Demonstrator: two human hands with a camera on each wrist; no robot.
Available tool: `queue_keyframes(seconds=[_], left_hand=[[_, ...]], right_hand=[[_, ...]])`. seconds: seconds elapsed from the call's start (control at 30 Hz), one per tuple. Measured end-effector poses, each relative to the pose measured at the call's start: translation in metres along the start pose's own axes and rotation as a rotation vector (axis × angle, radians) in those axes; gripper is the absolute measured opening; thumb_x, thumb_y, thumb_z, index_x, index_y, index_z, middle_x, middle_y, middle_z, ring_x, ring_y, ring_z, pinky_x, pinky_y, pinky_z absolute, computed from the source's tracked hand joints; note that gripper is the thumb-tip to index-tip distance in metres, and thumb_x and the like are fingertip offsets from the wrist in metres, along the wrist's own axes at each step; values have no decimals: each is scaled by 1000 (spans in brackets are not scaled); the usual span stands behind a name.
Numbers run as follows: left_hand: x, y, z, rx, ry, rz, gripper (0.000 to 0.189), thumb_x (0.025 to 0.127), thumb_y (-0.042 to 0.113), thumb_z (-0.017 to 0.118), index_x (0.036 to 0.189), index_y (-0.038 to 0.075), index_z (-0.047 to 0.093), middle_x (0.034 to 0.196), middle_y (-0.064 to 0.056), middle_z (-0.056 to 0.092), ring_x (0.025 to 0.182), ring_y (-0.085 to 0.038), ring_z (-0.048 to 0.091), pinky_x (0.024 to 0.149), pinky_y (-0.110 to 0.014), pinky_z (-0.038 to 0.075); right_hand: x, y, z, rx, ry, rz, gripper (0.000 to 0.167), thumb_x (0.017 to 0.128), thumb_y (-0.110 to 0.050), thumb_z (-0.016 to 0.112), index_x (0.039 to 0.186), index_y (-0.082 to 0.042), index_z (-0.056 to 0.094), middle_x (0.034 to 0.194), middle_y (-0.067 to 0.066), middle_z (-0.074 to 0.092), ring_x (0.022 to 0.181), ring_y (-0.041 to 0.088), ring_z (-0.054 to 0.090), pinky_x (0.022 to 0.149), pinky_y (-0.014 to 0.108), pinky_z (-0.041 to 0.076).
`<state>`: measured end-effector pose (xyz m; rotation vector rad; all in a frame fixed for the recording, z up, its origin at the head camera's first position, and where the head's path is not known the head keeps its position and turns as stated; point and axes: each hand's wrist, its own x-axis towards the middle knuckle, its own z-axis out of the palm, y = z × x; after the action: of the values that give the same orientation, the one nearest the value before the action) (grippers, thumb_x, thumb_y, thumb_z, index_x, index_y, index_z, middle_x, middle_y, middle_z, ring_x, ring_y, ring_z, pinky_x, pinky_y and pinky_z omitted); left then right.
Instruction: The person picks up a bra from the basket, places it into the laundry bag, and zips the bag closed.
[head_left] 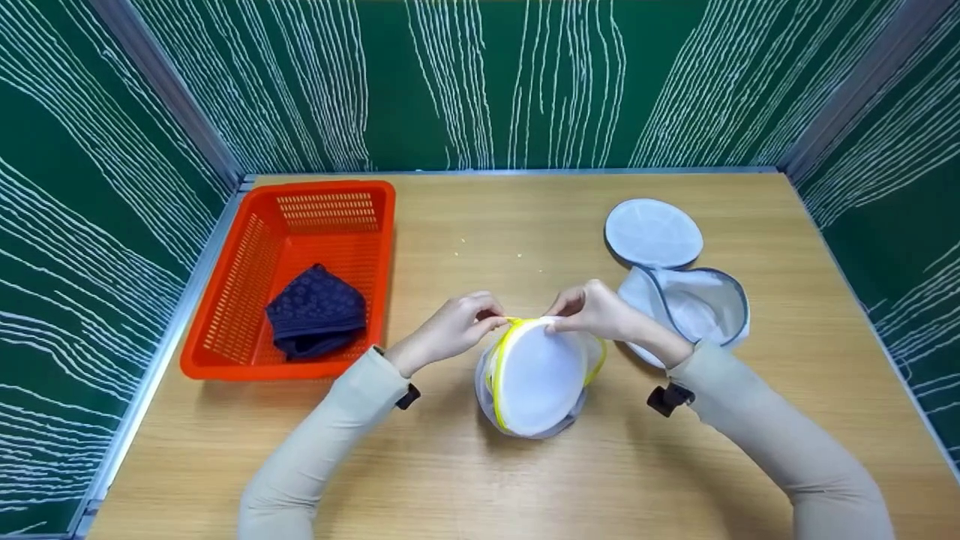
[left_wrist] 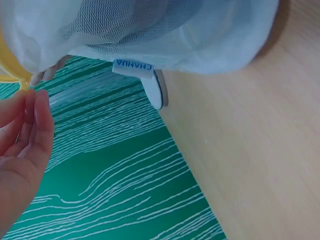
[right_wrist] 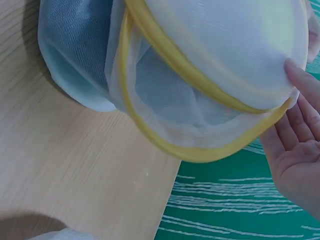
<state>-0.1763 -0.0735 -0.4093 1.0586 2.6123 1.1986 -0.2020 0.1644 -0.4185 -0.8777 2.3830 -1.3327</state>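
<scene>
A round white mesh laundry bag with yellow zipper trim stands on the table between my hands. In the left wrist view its mesh side carries a small "CHAHUA" label. My left hand pinches the yellow zipper pull between thumb and fingertips. My right hand grips the bag's rim, thumb on the white lid and fingers underneath. The right wrist view shows the yellow zipper edge parted from the lid, with a gap into the bag.
At the left stands an orange plastic basket with a folded navy cloth item in it. A second mesh bag with dark grey trim lies behind my right hand, its round lid flipped back. Green white-streaked panels border the table.
</scene>
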Motion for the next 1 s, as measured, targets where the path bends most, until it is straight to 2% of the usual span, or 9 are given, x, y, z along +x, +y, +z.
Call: queue_keyframes(seconds=[0.13, 0.33, 0.5, 0.63, 0.77, 0.87, 1.0], left_hand=[[-7, 0, -1, 30, 63, 45, 10, 85, 7, 57, 84, -1, 61, 80, -7, 56, 74, -16, 53, 68, -22, 47], [-16, -2, 1, 67, 154, 112, 9, 85, 8, 58, 81, -1, 60, 77, -6, 56, 70, -14, 53, 63, -22, 46], [-22, -2, 3, 87, 213, 156, 8, 84, 6, 58, 80, 0, 60, 76, -6, 56, 68, -14, 52, 59, -22, 46], [-27, -2, 6, 118, 264, 198, 6, 83, 4, 58, 79, -1, 59, 74, -6, 55, 66, -14, 51, 58, -20, 45], [-33, -3, 12, 170, 316, 252, 4, 82, -1, 59, 78, -1, 57, 73, -6, 53, 65, -14, 50, 57, -19, 44], [-37, -4, 17, 194, 348, 271, 4, 80, -3, 59, 77, 0, 57, 73, -6, 53, 66, -14, 51, 58, -17, 45], [-43, -6, 23, 206, 375, 283, 6, 80, -2, 60, 77, 0, 56, 73, -6, 52, 66, -14, 51, 58, -17, 44]], right_hand=[[-4, 4, -2, 11, 38, 15, 17, 72, -13, 72, 80, 2, 68, 78, 14, 66, 67, 7, 61, 61, 19, 50], [-9, 12, -2, 5, 121, 29, 18, 72, -15, 72, 79, 2, 68, 75, 14, 66, 60, 5, 57, 53, 17, 48], [-11, 16, 0, 9, 196, 62, 20, 72, -17, 72, 79, 2, 68, 75, 13, 66, 60, 6, 58, 54, 18, 49], [-14, 6, 2, 57, 261, 101, 18, 74, -9, 70, 79, 8, 66, 76, 19, 65, 61, 2, 58, 56, 15, 47], [-15, 9, 7, 96, 326, 168, 16, 75, -4, 68, 80, 11, 65, 76, 21, 65, 60, 0, 57, 56, 13, 46], [-14, 23, 11, 103, 374, 202, 19, 75, -9, 69, 80, 9, 66, 75, 16, 66, 59, 0, 56, 55, 14, 45], [-15, 26, 13, 106, 434, 251, 20, 74, -10, 70, 79, 8, 66, 70, 10, 66, 56, 1, 54, 52, 14, 43]])
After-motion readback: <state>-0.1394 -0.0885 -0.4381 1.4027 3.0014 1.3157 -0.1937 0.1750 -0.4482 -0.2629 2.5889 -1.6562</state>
